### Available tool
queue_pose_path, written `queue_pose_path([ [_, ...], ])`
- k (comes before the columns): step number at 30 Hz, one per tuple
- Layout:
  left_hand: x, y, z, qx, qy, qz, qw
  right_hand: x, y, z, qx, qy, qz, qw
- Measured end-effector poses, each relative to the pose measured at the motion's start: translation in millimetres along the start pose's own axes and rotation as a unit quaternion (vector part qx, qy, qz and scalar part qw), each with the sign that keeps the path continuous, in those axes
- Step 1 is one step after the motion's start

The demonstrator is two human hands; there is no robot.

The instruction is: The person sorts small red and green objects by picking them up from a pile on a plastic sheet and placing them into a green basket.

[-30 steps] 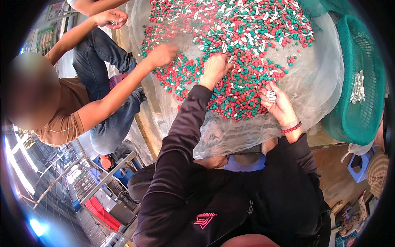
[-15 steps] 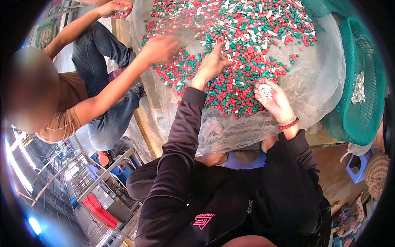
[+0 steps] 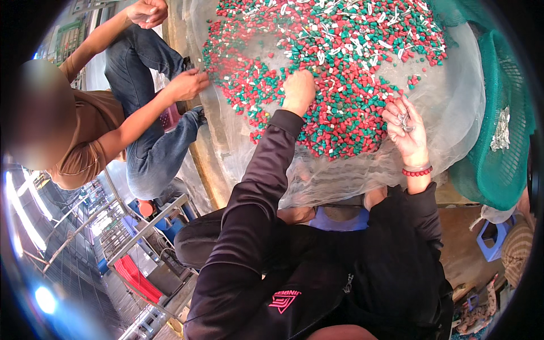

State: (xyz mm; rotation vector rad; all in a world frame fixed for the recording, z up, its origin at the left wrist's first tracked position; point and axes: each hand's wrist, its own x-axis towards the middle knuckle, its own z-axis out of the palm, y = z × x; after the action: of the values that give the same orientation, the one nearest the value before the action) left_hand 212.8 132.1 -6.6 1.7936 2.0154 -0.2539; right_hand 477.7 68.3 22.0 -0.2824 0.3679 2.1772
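Note:
Small red, green and white pieces (image 3: 345, 127) lie spread in a thick layer on a translucent sheet (image 3: 317, 184), with slender white strips (image 3: 357, 46) scattered among them. Over the middle of this layer is my left hand (image 3: 299, 92), its back up and its fingers curled down; whatever its fingertips pinch is hidden. My right hand (image 3: 407, 129) is palm up at the layer's right edge. Its fingers are bent over several pale, slender strips (image 3: 404, 122) held in the palm.
A co-worker sits at the left, with one hand (image 3: 191, 85) beside the sheet's edge and the other hand (image 3: 148, 12) farther back. At right stands a green mesh basket (image 3: 488, 175) holding a heap of pale strips (image 3: 501, 131). A blue plastic stool (image 3: 492, 238) is below it.
My left hand has gone from a pointing finger to curled fingers. My right hand has moved right and its fingers have bent over the strips. The co-worker's nearer hand has drawn back left.

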Motion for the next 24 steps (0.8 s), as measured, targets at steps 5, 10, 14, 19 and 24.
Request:
queue_pose_path([
  [5, 17.1, -28.3, 18.0, -0.074, 0.012, 0.075, 0.994, -1.1, 5.2, -8.2, 0.057, 0.043, -0.023, 0.997],
  [10, 26.4, -25.2, 15.2, -0.096, -0.018, 0.044, 0.994, -2.1, 11.5, 11.1, 0.039, 0.133, -0.08, 0.987],
  [14, 20.0, -19.7, 23.3, 0.01, 0.097, 0.147, 0.984, -0.8, 13.4, 14.1, -0.027, 0.248, -0.097, 0.964],
  [19, 31.3, -26.5, 21.7, -0.009, 0.115, 0.168, 0.979, -23.7, -24.4, 10.0, 0.014, -0.01, -0.076, 0.997],
  [24, -16.0, 36.6, -45.1, -0.212, 0.077, 0.227, 0.947, -22.6, -21.4, 45.6, -0.133, 0.267, -0.192, 0.935],
])
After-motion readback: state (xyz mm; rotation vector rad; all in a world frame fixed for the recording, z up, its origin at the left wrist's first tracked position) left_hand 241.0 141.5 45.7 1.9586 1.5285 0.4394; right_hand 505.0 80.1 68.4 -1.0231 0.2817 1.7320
